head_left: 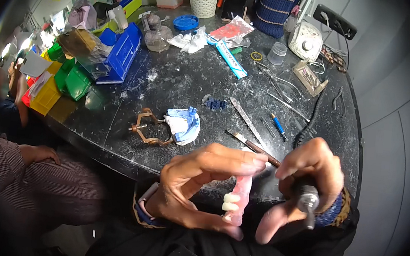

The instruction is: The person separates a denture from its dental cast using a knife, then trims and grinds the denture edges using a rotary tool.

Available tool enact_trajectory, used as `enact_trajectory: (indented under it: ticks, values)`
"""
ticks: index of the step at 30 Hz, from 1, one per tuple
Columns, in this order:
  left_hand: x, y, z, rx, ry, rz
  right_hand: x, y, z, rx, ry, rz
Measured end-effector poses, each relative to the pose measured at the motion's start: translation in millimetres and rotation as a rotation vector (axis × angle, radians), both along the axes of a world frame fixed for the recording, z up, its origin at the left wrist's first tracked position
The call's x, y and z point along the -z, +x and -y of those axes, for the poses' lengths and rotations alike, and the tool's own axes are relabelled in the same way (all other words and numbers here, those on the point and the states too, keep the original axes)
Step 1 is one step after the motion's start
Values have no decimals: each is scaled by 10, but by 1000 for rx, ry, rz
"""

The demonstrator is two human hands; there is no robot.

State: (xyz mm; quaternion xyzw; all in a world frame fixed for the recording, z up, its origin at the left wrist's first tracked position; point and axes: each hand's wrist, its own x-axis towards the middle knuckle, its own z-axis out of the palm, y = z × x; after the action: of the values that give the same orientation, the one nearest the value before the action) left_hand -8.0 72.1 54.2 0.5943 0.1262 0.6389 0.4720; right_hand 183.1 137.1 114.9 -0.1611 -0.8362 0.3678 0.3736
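Observation:
Just over the table's near edge, my left hand (185, 185) pinches a partial denture (242, 197) between thumb and fingertips. The denture has a pink base, and a few cream teeth show on its left side. Beside it, my right hand (321, 167) is closed around a dark rotary handpiece (309, 199). Its metal nose points down toward me, and a small gap separates it from the denture. Beyond my left hand, a brass articulator (141, 126) lies against a white and blue dental cast (185, 126).
A wax knife (266, 154), a flat metal strip (246, 117), a blue pencil (279, 127) and pliers (282, 81) lie past my hands. The handpiece's coiled cord (313, 113) runs to a white control box (305, 41). Colored bins (121, 57) stand left. Another person's hand (42, 154) rests at lower left.

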Motion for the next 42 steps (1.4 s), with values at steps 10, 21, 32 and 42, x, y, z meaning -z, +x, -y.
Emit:
enact_trajectory:
  ticks: [10,21,32,42]
  values:
    - [66,47,-143,-127,164,17,203,-98,-80,-169,194,124]
    - [68,54,-142,-150,105,-45,165,-82,-164,-191,354,183]
    - [29,-112,-169,-400,254,-297,29,-65,-239,-63,558,213]
    - [-103,-184,-51,-405,95,-323,-8,-53,-244,22,663,282]
